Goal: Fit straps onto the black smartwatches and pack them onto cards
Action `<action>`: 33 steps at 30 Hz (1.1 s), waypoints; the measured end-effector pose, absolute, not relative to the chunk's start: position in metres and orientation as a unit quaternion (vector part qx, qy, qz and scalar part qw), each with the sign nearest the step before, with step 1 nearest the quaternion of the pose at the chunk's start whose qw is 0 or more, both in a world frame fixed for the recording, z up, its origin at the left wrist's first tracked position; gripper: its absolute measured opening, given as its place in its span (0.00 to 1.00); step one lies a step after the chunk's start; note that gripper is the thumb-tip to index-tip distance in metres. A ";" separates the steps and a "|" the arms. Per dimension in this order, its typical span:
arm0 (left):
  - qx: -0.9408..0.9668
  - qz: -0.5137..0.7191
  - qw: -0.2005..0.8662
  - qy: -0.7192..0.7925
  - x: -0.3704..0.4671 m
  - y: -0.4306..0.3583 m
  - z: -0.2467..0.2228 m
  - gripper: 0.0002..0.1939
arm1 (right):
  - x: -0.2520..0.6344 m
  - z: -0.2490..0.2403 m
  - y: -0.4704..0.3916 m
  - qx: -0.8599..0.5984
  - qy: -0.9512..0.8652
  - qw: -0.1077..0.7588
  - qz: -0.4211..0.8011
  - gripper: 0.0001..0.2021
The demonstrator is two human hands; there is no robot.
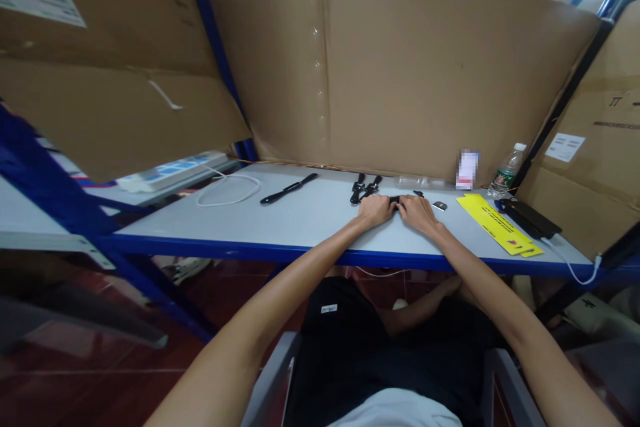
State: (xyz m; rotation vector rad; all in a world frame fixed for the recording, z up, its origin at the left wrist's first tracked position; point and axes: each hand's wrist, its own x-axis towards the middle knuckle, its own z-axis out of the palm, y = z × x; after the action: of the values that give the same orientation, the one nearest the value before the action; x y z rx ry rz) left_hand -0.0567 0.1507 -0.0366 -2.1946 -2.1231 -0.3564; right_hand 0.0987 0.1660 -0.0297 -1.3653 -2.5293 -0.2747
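Both my left hand [375, 210] and my right hand [416, 212] are closed, side by side, around a black tool [395, 199] just above the tabletop. Most of it is hidden by my fingers; it looks like a spokeshave. Just beyond my left hand lie two black spokeshaves [357, 188] with silvery parts at their middles. Farther left rests a long black two-handled piece [290, 189], apart from my hands. A small flat metal blade [440, 205] lies to the right of my right hand, and a small black part [419, 193] sits just behind that hand.
On the grey table [225, 220], a yellow card [497, 223], black pouch [533, 218], water bottle [507, 172] and clear plastic piece [420, 182] lie to the right. A white cable [229, 190] loops at left, near a power strip [175, 172]. Cardboard [425, 67] walls the back.
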 end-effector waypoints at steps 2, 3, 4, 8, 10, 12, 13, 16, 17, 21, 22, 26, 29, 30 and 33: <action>-0.713 -0.114 0.034 -0.691 -0.057 0.151 -0.037 0.29 | 0.098 -0.031 0.170 -0.490 -0.857 0.132 -0.086 0.16; -0.714 -0.113 0.035 -0.690 -0.056 0.152 -0.038 0.29 | 0.097 -0.032 0.172 -0.504 -0.850 0.135 -0.080 0.16; -0.714 -0.112 0.039 -0.690 -0.056 0.152 -0.038 0.29 | 0.095 -0.033 0.174 -0.517 -0.842 0.138 -0.072 0.15; -0.716 -0.114 0.046 -0.687 -0.056 0.151 -0.038 0.29 | 0.092 -0.036 0.180 -0.549 -0.823 0.142 -0.029 0.16; -0.716 -0.116 0.042 -0.687 -0.056 0.150 -0.038 0.28 | 0.092 -0.036 0.180 -0.553 -0.822 0.136 -0.016 0.17; -0.716 -0.116 0.038 -0.688 -0.056 0.149 -0.037 0.28 | 0.095 -0.037 0.177 -0.541 -0.828 0.146 -0.027 0.16; -0.715 -0.116 0.036 -0.688 -0.056 0.149 -0.037 0.28 | 0.097 -0.037 0.174 -0.529 -0.833 0.156 -0.039 0.16; -0.715 -0.114 0.035 -0.688 -0.057 0.149 -0.036 0.28 | 0.101 -0.038 0.168 -0.502 -0.846 0.168 -0.065 0.16; -0.715 -0.113 0.037 -0.689 -0.057 0.149 -0.037 0.28 | 0.101 -0.039 0.166 -0.505 -0.845 0.166 -0.065 0.16; -0.715 -0.112 0.044 -0.689 -0.056 0.149 -0.037 0.28 | 0.093 -0.038 0.167 -0.549 -0.819 0.165 -0.036 0.17; -0.716 -0.111 0.045 -0.687 -0.056 0.149 -0.038 0.28 | 0.091 -0.036 0.168 -0.561 -0.811 0.166 -0.024 0.17; -0.719 -0.115 0.048 -0.684 -0.056 0.149 -0.038 0.29 | 0.084 -0.024 0.178 -0.612 -0.775 0.139 0.073 0.15; -0.717 -0.118 0.047 -0.686 -0.055 0.148 -0.038 0.29 | 0.087 -0.021 0.180 -0.602 -0.784 0.111 0.104 0.15; -0.716 -0.118 0.044 -0.687 -0.055 0.148 -0.037 0.28 | 0.090 -0.022 0.178 -0.586 -0.798 0.119 0.079 0.16; -0.714 -0.120 0.033 -0.689 -0.055 0.150 -0.038 0.28 | 0.099 -0.031 0.169 -0.508 -0.848 0.149 -0.034 0.16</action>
State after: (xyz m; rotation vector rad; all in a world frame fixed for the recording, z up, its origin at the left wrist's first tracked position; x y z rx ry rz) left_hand -0.0554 0.1496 -0.0376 -2.1964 -2.1204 -0.3697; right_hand 0.0992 0.1695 -0.0313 -1.4609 -2.4372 -0.0984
